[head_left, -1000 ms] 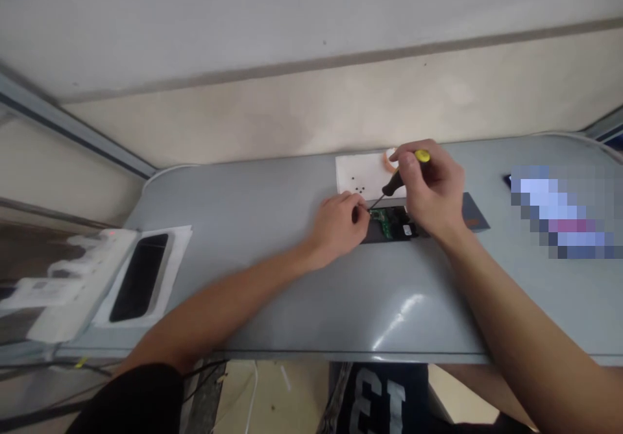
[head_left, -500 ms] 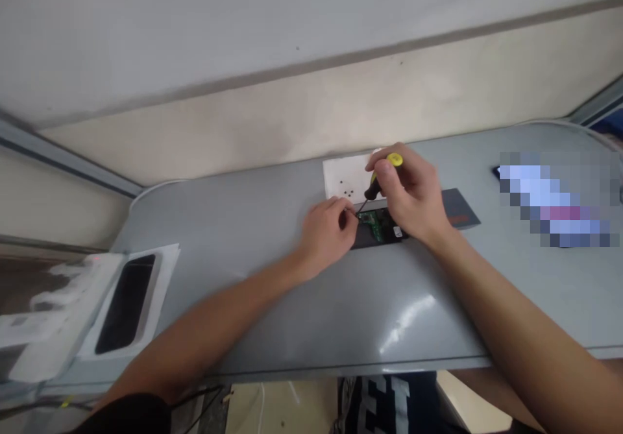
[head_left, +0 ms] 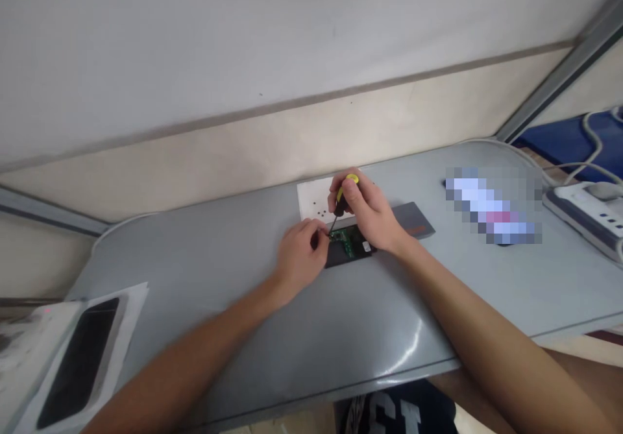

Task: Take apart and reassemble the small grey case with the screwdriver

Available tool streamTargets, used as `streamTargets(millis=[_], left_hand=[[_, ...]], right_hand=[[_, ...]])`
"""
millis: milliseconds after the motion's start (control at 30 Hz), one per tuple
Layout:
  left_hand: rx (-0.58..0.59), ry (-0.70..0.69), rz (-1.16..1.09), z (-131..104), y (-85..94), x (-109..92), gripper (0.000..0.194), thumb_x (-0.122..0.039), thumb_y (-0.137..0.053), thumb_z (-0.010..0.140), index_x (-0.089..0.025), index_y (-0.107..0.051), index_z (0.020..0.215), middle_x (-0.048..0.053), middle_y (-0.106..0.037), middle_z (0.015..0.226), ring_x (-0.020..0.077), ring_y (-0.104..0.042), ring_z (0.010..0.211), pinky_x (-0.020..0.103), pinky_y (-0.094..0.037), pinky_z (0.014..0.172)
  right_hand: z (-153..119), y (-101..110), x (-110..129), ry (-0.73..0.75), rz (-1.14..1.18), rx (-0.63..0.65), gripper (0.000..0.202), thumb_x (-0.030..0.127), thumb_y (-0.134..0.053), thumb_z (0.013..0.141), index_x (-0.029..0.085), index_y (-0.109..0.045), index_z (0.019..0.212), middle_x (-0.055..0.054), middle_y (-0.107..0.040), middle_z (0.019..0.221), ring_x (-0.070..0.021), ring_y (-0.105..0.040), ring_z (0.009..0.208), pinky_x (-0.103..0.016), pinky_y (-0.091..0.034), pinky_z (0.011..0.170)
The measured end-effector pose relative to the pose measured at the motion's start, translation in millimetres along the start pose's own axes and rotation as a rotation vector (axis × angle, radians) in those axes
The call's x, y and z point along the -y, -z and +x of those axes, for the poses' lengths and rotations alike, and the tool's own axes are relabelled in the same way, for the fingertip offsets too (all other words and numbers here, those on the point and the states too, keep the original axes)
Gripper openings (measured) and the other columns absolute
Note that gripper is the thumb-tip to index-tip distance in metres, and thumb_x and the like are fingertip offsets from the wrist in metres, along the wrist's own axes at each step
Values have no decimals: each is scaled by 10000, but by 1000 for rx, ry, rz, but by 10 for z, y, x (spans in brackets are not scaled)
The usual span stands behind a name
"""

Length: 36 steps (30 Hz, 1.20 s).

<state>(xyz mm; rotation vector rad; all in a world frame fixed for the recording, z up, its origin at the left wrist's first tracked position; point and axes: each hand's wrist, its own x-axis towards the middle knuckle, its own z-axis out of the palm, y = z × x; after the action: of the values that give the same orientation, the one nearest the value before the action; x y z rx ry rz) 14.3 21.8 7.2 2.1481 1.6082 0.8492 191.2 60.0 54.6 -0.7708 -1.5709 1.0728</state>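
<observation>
My right hand (head_left: pixel 370 210) grips a screwdriver (head_left: pixel 339 207) with a yellow and black handle. Its shaft slants down to the left, and the tip reaches the upper left part of a green circuit board (head_left: pixel 348 244). That board sits in a flat black device casing (head_left: pixel 337 256), which lies on the table and bears a small white label. My left hand (head_left: pixel 304 249) is at the casing's left end, thumb and fingers pinched together by the screwdriver tip. What those fingers hold is hidden.
Behind the casing lies white paper (head_left: pixel 311 194) with several small dark screws. A dark grey flat box (head_left: pixel 413 218) is right of it, then a blurred-out phone-like thing (head_left: pixel 491 210). A power strip (head_left: pixel 588 210) sits far right. At left, a black phone (head_left: pixel 80 362) rests on white sheets.
My view has turned right, so everything appears further left and the power strip has come into sight. Both hands keep their places at the casing, the screwdriver still on the board.
</observation>
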Motion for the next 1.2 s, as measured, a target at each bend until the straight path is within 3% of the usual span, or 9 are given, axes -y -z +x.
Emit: streamTargets(millis=[200,367,500,600,833,1000,1133,1200], left_hand=[[4,1,-3,5,-5,20,184,-122,-499,938,-223,-643,884,24,-723,922,206,-663,888,352,-489,840],[4,-3,-6,10,5,22,183,-119,-497,934,-220,-640,881,20,-714,908,200,-652,865,343,-484,833],[-3,-14,-7,12,11,20,176,-122,-499,936,-221,-629,869,19,-705,896,198,-649,867,340,-481,837],[2,-13,-14,12,15,14,180,-126,-495,940,-221,-629,866,20,-703,887,195,-645,857,334,-480,822],[2,-22,-11,16,4,10,187,-116,-494,935,-222,-639,884,27,-724,927,197,-656,877,345,-487,846],[-7,-29,-9,13,1,14,182,-113,-507,936,-223,-640,878,21,-725,919,200,-664,887,344,-489,842],[-11,-36,-7,7,5,20,186,-104,-511,934,-226,-639,876,16,-725,912,200,-670,886,341,-490,844],[-9,-43,-10,6,6,23,187,-101,-511,935,-226,-640,880,19,-726,923,202,-673,896,343,-494,858]], right_hand=[[12,67,22,12,111,92,421,547,-341,1101,232,-611,1035,-37,-635,891,-169,-543,801,-329,-454,756],[59,40,-59,-23,364,47,345,486,-466,1068,225,-664,959,-63,-627,1001,-200,-559,915,-354,-455,838],[75,-7,-89,-107,665,59,247,461,-578,1008,234,-653,946,-32,-520,818,-197,-519,803,-356,-444,774],[66,-31,-62,-132,746,61,242,469,-645,964,229,-653,925,0,-398,732,-170,-419,698,-327,-388,679],[56,-87,-47,-112,679,18,342,577,-609,982,239,-656,967,0,-429,740,-165,-432,705,-317,-403,676],[39,-112,-54,-103,592,-19,402,553,-734,921,247,-493,818,15,-527,771,-139,-504,708,-297,-418,666],[50,-108,-70,-97,535,-68,465,555,-764,894,256,-417,811,68,-436,655,-107,-410,566,-276,-347,557],[66,-106,-77,-93,515,-105,455,634,-711,900,256,-466,836,77,-371,627,-104,-343,541,-277,-310,531]])
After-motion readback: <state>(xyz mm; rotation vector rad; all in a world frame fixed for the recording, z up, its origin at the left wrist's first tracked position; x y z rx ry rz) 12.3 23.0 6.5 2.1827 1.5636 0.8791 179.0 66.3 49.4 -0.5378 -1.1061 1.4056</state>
